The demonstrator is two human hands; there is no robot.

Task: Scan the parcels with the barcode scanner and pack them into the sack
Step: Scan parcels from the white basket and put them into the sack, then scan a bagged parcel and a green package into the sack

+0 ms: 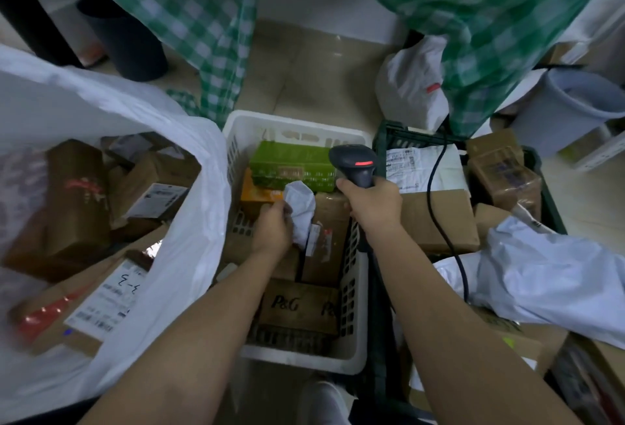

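My left hand point(273, 229) grips a small white soft parcel point(301, 208) over the white plastic basket point(351, 306). My right hand point(375, 205) holds the dark barcode scanner point(355, 164) just right of that parcel; a red strip shows on the scanner's head and its black cable point(439, 221) trails to the right. The basket holds a green box point(291, 164), an orange box point(257, 196) and brown cartons, one marked P&G point(297, 306). At the left the big white sack point(189, 221) stands open with several brown cartons point(77, 201) inside.
A dark crate point(554, 208) at the right holds more cartons and grey mailer bags point(554, 282). A green checked cloth point(490, 18) hangs beyond. A grey bucket point(568, 103) stands far right, a black bin point(125, 42) far left, a white bag point(412, 86) on the floor.
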